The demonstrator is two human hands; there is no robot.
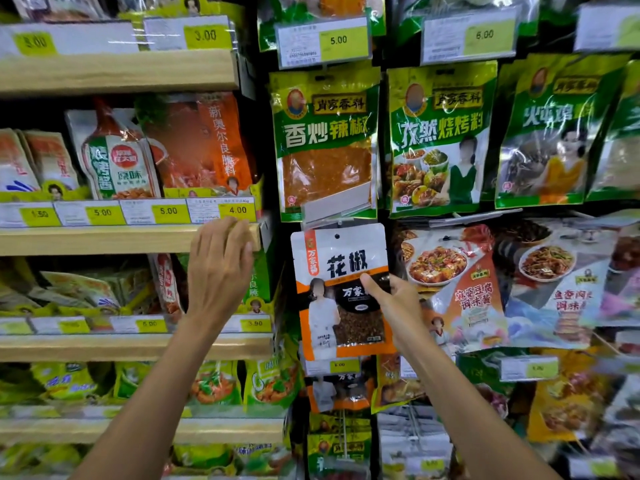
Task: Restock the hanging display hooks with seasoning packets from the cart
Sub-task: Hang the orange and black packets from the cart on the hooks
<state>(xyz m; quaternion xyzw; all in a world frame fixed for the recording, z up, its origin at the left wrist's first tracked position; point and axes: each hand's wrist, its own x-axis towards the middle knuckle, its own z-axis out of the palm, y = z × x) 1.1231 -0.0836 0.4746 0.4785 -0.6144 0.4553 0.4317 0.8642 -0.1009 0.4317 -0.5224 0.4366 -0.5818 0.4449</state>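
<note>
Hanging step: the right grip (391, 299) pinches the packet (341, 296) at its right edge, just under the tag holder (337, 204), the left grip (220, 268) loose and empty by the shelf (104, 240); next, probably, thread its hole onto the hook.

The white-and-orange plastic seasoning packet (341, 296) sits below the green plastic chilli packet (325, 140). Left of it runs the pale wooden shelf edge (104, 239), with the left hand (218, 268) before it. The right hand (394, 306) is on its right edge, and beyond that is the red-printed sauce pouch (464, 289).

Shop: price-tagged shelves (117, 237), hanging packets (325, 140).
</note>
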